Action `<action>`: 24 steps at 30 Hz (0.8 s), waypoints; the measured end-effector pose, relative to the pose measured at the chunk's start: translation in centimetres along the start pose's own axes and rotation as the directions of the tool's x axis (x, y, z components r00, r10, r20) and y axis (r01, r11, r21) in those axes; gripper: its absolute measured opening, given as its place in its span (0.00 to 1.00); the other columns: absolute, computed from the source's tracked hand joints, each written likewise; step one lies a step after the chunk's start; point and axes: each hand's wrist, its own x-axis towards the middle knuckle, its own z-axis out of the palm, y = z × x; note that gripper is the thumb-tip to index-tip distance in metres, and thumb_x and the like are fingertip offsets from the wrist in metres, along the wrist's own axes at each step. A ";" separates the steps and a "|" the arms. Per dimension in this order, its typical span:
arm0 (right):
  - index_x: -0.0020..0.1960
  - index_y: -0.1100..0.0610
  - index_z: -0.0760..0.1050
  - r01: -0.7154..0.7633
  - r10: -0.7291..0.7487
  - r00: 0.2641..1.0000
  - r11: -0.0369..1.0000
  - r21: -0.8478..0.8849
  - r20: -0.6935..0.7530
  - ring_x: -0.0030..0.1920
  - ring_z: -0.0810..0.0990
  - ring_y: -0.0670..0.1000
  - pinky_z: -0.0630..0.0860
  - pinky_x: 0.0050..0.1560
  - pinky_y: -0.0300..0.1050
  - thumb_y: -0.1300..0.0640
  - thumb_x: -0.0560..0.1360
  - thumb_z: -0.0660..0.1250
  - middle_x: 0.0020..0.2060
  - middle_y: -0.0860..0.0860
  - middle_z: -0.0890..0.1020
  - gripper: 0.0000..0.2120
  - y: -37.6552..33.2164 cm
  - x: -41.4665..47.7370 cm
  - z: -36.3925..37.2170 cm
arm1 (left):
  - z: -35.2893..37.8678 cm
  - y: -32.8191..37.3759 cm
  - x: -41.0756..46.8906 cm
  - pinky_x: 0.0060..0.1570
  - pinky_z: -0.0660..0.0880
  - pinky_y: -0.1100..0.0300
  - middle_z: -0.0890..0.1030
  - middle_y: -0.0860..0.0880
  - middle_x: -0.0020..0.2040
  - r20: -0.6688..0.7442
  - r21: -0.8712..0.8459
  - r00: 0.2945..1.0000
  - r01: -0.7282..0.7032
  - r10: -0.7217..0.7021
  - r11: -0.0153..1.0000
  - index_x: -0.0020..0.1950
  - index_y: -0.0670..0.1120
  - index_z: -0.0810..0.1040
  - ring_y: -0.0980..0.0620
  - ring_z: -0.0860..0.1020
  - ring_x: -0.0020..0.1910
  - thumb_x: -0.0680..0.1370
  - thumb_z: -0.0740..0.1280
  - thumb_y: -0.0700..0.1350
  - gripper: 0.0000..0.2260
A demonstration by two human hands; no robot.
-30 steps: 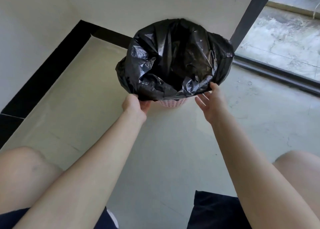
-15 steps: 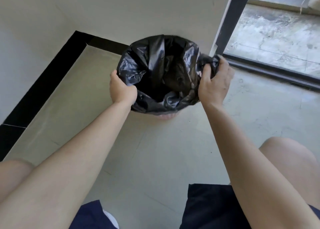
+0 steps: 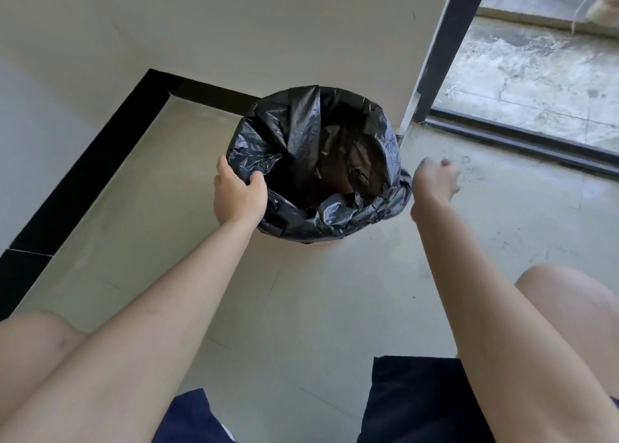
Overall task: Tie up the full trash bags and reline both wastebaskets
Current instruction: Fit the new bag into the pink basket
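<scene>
A black trash bag [image 3: 301, 134] lines a wastebasket standing on the floor near the wall corner, its mouth open and its edge folded down over the rim. The basket is almost wholly hidden; only a pinkish sliver [image 3: 330, 243] shows under the bag's near edge. My left hand [image 3: 239, 194] grips the bag's left rim, thumb inside the opening. My right hand [image 3: 433, 181] is just right of the bag beside its folded edge. It is blurred with fingers curled, and whether it holds plastic cannot be made out.
White walls with a black baseboard [image 3: 83, 174] close off the left and back. A dark door frame [image 3: 445, 40] and floor track [image 3: 522, 141] lie to the right, with rough concrete beyond. My bare knees [image 3: 569, 308] are at the bottom edges.
The bag went from ballooning above the basket to sitting pushed down over the rim. My right hand has come off the bag's right rim and moved down to the right; my left stays at the left rim.
</scene>
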 end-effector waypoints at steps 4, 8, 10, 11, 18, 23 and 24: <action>0.78 0.54 0.59 0.579 -0.537 0.813 0.785 -0.220 0.224 0.71 0.67 0.52 0.63 0.71 0.44 0.47 0.80 0.60 0.73 0.54 0.66 0.29 -4.1 -2.1 0.7 | 1.1 0.6 -0.3 0.63 0.69 0.50 0.74 0.46 0.70 -0.048 0.016 0.997 -0.052 0.053 0.999 0.78 0.49 0.58 0.42 0.73 0.66 0.80 0.58 0.54 0.27; 0.80 0.48 0.52 0.631 -0.443 0.776 0.541 -0.556 0.450 0.64 0.74 0.62 0.72 0.60 0.50 0.61 0.76 0.62 0.68 0.57 0.71 0.37 -3.0 -2.0 2.8 | 1.3 1.1 0.0 0.49 0.72 0.55 0.80 0.48 0.56 -0.043 -0.021 0.998 0.053 -0.054 0.998 0.71 0.51 0.66 0.41 0.78 0.56 0.75 0.60 0.38 0.24; 0.80 0.48 0.53 0.553 -0.398 0.833 0.613 -0.565 0.383 0.64 0.75 0.63 0.73 0.60 0.52 0.66 0.74 0.61 0.65 0.59 0.76 0.38 -2.9 -1.6 2.6 | 1.1 1.2 0.1 0.46 0.69 0.57 0.77 0.50 0.50 0.012 -0.051 0.997 0.074 -0.073 0.996 0.66 0.50 0.68 0.41 0.78 0.53 0.73 0.59 0.36 0.22; 0.79 0.49 0.54 0.542 -0.392 0.840 0.622 -0.565 0.375 0.63 0.75 0.63 0.73 0.59 0.52 0.67 0.73 0.61 0.63 0.59 0.77 0.38 -2.9 -1.5 2.4 | 0.9 1.4 0.3 0.46 0.69 0.57 0.77 0.49 0.51 0.045 -0.067 0.996 0.081 -0.078 0.994 0.65 0.49 0.68 0.40 0.78 0.54 0.72 0.60 0.36 0.22; 0.76 0.52 0.59 0.611 -0.479 0.786 0.515 -0.600 0.390 0.57 0.77 0.64 0.72 0.51 0.51 0.68 0.73 0.62 0.57 0.60 0.79 0.34 -2.3 -0.9 1.4 | -0.3 3.9 1.5 0.71 0.56 0.38 0.59 0.40 0.78 0.156 0.523 0.551 -0.750 0.820 0.404 0.78 0.48 0.58 0.38 0.57 0.77 0.75 0.61 0.49 0.32; 0.74 0.53 0.61 0.606 -0.470 0.791 0.513 -0.608 0.392 0.56 0.77 0.64 0.70 0.47 0.51 0.70 0.73 0.62 0.55 0.60 0.78 0.31 -2.7 -0.9 2.7 | 3.0 6.6 5.5 0.72 0.42 0.32 0.50 0.42 0.81 0.818 0.556 0.367 -0.703 0.443 -0.444 0.79 0.50 0.55 0.42 0.45 0.79 0.82 0.49 0.58 0.27; 0.73 0.53 0.61 0.607 -0.475 0.789 0.506 -0.613 0.390 0.56 0.77 0.64 0.70 0.46 0.51 0.70 0.73 0.61 0.55 0.60 0.78 0.31 -2.7 -0.8 2.9 | 3.5 6.4 6.4 0.72 0.41 0.31 0.47 0.41 0.81 0.818 0.575 0.451 -0.644 0.357 -0.505 0.80 0.49 0.53 0.41 0.42 0.79 0.82 0.49 0.59 0.28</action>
